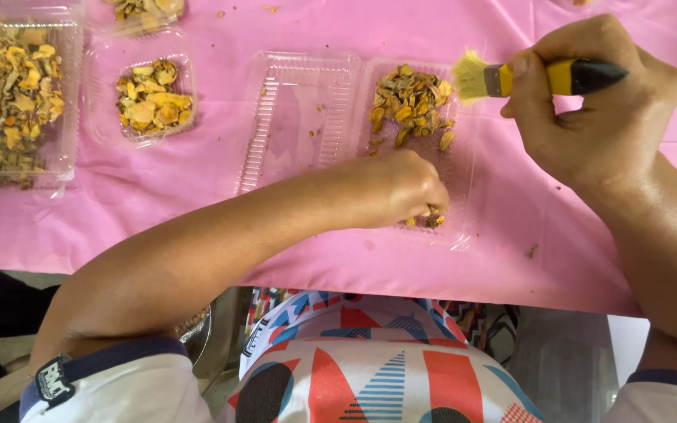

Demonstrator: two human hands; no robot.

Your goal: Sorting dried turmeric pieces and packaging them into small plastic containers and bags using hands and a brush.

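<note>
left hand (401,188) clenched on some dried yellow pieces (432,218) at near edge of open clear container (464,168), probably for lifting out. right hand (593,98) gripping yellow-handled brush (546,77), bristles held over the pile (410,102), on pink tablecloth (197,196).

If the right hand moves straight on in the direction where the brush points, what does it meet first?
The brush in the right hand points left. Its bristles would first meet the pile of dried yellow pieces in the open clear box, if it is low enough; height is unclear.
</note>
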